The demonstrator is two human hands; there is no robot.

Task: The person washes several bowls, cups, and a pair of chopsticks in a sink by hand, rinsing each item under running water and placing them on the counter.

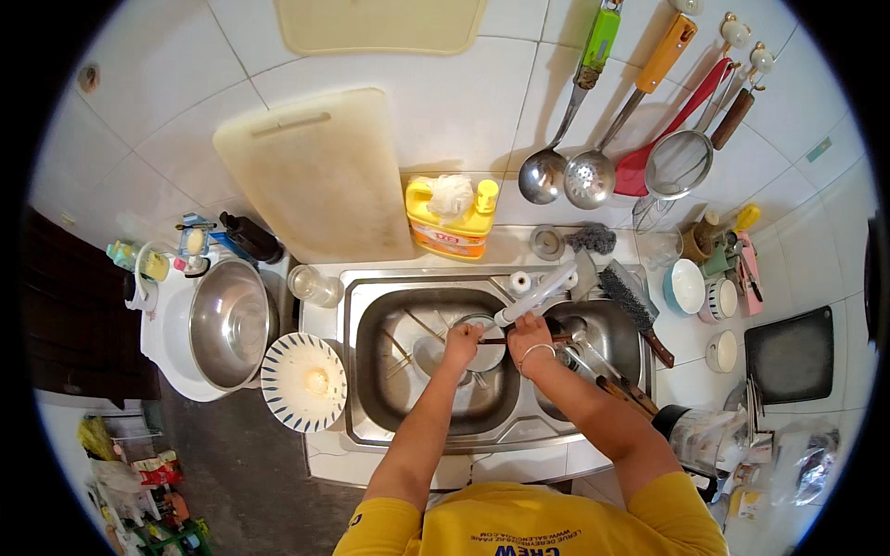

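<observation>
White-tiled kitchen wall behind a steel double sink (371, 422), seen from above, with a pale cutting board (320, 176) and a yellow soap bottle (451, 222) propped behind the sink, ladles (547, 171) and a strainer (680, 162) hung above its right side, a striped plate (303, 382) and a steel bowl (227, 324) just left of it. Over the sink's left basin, left hand (461, 345) closed on a small round cup (482, 334) under the white faucet (538, 295); right hand (531, 334) just beside, gripping a thin dark stick-like utensil (505, 340) reaching to the cup.
</observation>
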